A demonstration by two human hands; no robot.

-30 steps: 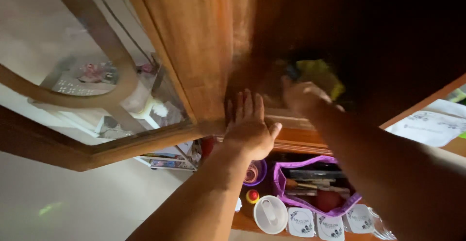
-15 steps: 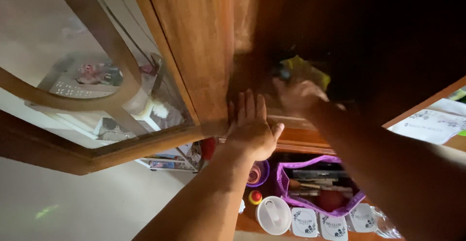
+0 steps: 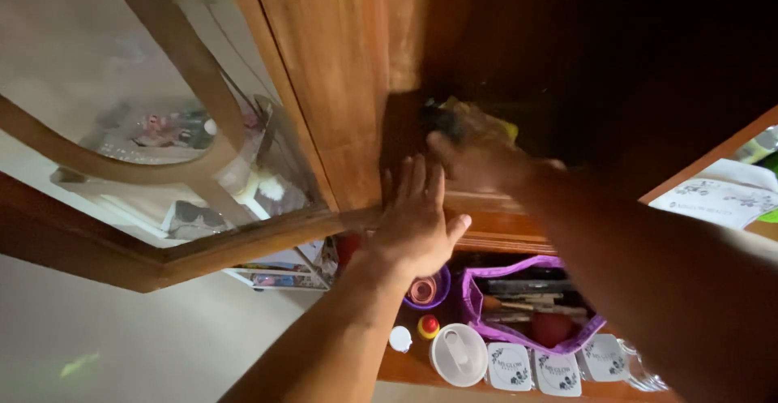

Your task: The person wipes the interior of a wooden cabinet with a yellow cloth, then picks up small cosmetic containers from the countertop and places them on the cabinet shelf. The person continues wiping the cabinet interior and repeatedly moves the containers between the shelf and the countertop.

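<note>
R hand (image 3: 478,160) gripping yellow cloth (image 3: 486,123), L hand (image 3: 415,220) flat

A wooden cabinet door (image 3: 340,79) with a curved-framed glass pane (image 3: 121,127) hangs open at left. On the lower shelf (image 3: 413,369), a purple-lined organiser (image 3: 478,310) of brushes and a red round item sits toward the right. Along the shelf's front edge stand three small white lidded tubs (image 3: 555,370), a white round container (image 3: 458,356), a red-capped yellow bottle (image 3: 428,326) and a purple cup (image 3: 425,289).
</note>
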